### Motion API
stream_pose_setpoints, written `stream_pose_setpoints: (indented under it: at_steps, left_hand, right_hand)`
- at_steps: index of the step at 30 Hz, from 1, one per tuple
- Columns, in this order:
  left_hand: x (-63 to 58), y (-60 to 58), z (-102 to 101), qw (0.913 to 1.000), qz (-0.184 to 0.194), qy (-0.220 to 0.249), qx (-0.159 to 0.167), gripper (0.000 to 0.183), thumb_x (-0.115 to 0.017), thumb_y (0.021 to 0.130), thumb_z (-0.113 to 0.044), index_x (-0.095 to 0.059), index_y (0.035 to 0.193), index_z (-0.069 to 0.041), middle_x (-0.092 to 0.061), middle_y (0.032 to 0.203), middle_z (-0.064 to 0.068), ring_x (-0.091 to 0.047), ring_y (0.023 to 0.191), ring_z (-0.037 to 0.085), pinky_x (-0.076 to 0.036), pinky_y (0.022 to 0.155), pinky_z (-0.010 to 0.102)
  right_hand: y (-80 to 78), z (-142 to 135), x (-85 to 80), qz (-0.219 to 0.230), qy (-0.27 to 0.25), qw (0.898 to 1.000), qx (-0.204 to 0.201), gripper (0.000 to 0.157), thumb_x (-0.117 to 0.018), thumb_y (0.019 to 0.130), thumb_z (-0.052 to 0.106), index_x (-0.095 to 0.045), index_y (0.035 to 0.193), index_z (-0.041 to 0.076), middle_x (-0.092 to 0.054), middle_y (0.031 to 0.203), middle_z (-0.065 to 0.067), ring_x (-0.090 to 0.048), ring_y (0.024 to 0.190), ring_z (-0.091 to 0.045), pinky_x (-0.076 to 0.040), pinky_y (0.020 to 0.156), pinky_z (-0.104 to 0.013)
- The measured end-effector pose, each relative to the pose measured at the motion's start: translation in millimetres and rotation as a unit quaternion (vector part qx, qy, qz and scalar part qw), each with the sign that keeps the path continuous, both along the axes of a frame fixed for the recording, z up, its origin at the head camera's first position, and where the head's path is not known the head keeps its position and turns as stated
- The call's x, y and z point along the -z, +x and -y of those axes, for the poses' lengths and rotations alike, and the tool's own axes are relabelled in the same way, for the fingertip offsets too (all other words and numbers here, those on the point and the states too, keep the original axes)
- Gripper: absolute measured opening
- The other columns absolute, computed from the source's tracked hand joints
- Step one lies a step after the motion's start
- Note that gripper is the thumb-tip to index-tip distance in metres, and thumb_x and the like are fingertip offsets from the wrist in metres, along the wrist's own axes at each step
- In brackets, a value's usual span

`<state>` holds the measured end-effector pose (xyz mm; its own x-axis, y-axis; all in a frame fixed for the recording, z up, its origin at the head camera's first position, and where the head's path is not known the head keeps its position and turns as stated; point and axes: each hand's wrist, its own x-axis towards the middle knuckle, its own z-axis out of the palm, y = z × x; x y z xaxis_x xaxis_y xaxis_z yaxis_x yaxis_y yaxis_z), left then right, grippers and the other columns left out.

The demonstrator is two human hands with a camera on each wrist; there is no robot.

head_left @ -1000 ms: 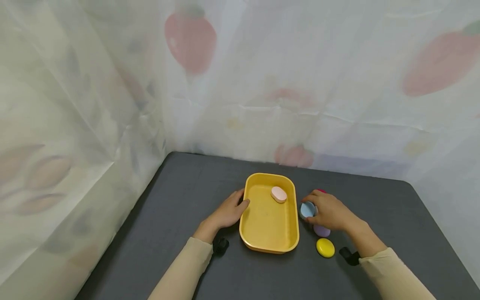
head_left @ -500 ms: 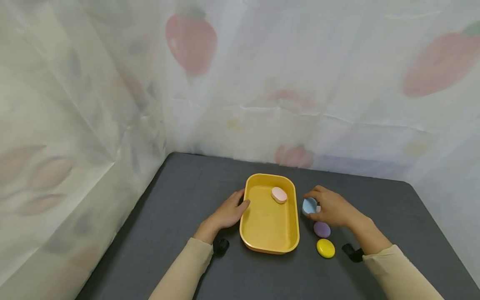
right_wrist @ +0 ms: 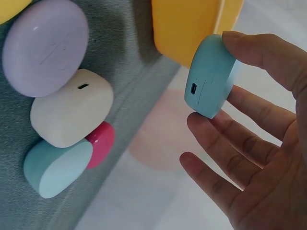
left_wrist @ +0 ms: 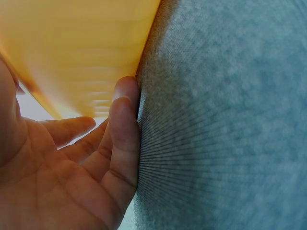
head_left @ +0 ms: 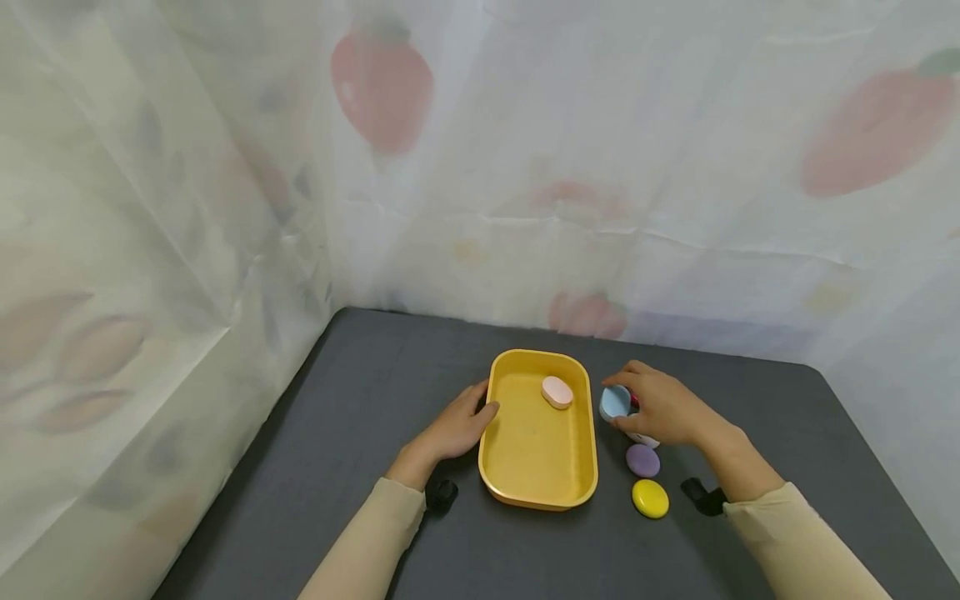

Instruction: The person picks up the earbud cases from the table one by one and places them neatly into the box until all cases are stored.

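Note:
My right hand pinches a light blue earbud case between thumb and fingertips. In the right wrist view the case hangs off the table, its charging port showing, beside the yellow tray. My left hand holds the tray's left side, thumb over the rim and fingers along the outer wall. Inside the tray, toward the far right, lies a pale pink oval case. Under and near my right hand sit a white case, a purple case, a second blue case and a dark pink one.
A bright yellow round case lies nearest the front, right of the tray. The dark grey table ends at a printed curtain behind and to the left. A black wrist strap sits at my right wrist.
My right hand has shifted slightly farther back with the blue case, uncovering the purple case and part of the white one. The left hand and tray stay put.

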<state>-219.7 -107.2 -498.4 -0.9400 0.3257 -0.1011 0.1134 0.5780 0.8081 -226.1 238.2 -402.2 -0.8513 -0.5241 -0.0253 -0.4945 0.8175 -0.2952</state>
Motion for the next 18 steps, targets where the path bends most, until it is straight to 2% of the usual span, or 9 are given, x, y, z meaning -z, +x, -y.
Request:
stream_pose_setpoints:
  at_steps: [5,12,18]
  left_hand:
    - [0.5,0.0,0.2,1.0,0.0,0.001,0.003,0.062,-0.041,0.112,-0.041,-0.027,0.165,-0.013,-0.041,0.161,0.014,-0.044,0.146,0.031,-0.037,0.119,0.054]
    - [0.7,0.2,-0.1,1.0,0.0,0.0,0.002,0.062,-0.041,0.112,-0.041,-0.028,0.165,-0.012,-0.041,0.161,0.014,-0.044,0.146,0.031,-0.037,0.119,0.054]
    - [0.5,-0.1,-0.6,1.0,0.0,0.002,0.002,0.062,-0.041,0.112,-0.041,-0.028,0.165,-0.012,-0.042,0.159,0.013,-0.047,0.143,0.03,-0.039,0.117,0.054]
  right_hand:
    - [-1.0,3.9,-3.8,-0.002,-0.003,1.0,-0.002,0.052,-0.083,0.088,0.03,-0.068,0.134,0.011,-0.061,0.126,-0.009,-0.057,0.091,-0.013,-0.052,0.078,-0.033]
    - [-1.4,10.0,-7.7,-0.005,-0.017,1.0,-0.004,0.049,-0.082,0.089,0.029,-0.069,0.132,0.011,-0.062,0.124,-0.008,-0.061,0.094,-0.019,-0.053,0.078,-0.032]
    - [-3.2,17.4,-11.1,-0.007,-0.018,1.0,-0.005,0.051,-0.081,0.089,0.031,-0.069,0.134,0.01,-0.062,0.126,-0.008,-0.061,0.097,-0.018,-0.054,0.082,-0.036]
